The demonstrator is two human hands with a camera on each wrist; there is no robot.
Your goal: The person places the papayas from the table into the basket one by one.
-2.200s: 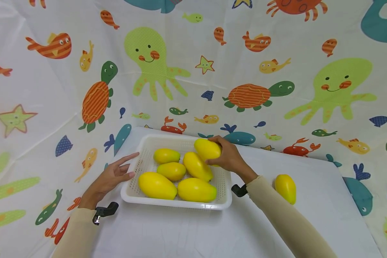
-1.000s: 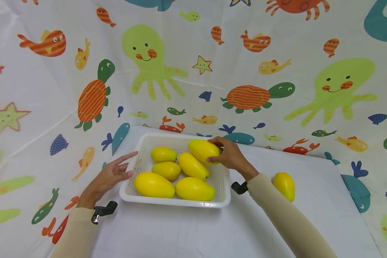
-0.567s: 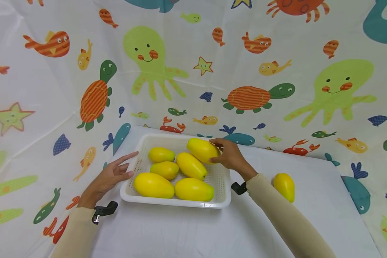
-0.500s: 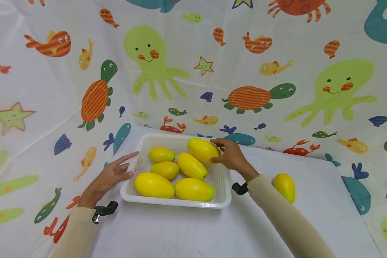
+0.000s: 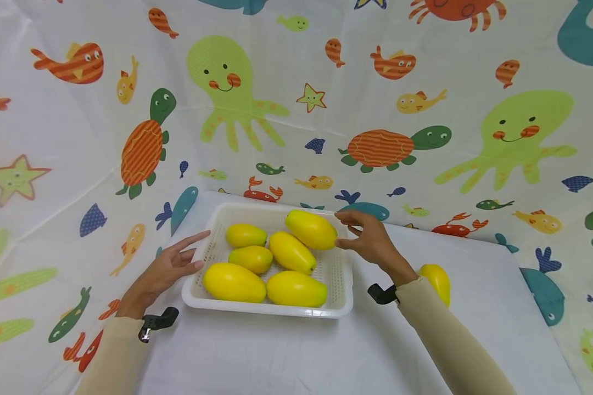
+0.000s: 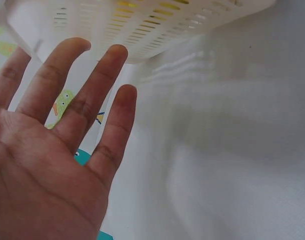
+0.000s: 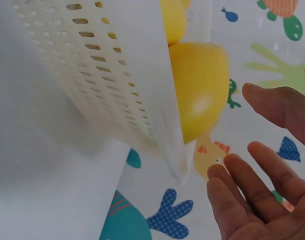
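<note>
A white perforated plastic basket [image 5: 262, 309] holds several yellow, papaya-like fruits, some with greenish tips. In its back right corner one large yellow fruit [image 5: 310, 229] leans on the rim. My right hand [image 5: 370, 241] is just right of that fruit, thumb and fingers spread around its end. In the right wrist view a gap shows between the hand [image 7: 272, 195] and the fruit [image 7: 200, 92]. At the basket's left side my left hand [image 5: 165, 273] has loosely extended fingers near the rim. The left wrist view shows the palm [image 6: 37, 170] facing the perforated wall [image 6: 142, 25], holding nothing.
One more yellow fruit [image 5: 437, 282] lies on the white table [image 5: 296, 356] to the right, partly hidden behind the right sleeve. A sheet [image 5: 296, 71] printed with sea animals hangs behind and to the left of the table.
My right hand moved the large fruit slightly left in the back right corner, then let it go and drew away to the right. The left hand stays at the basket's left side.
</note>
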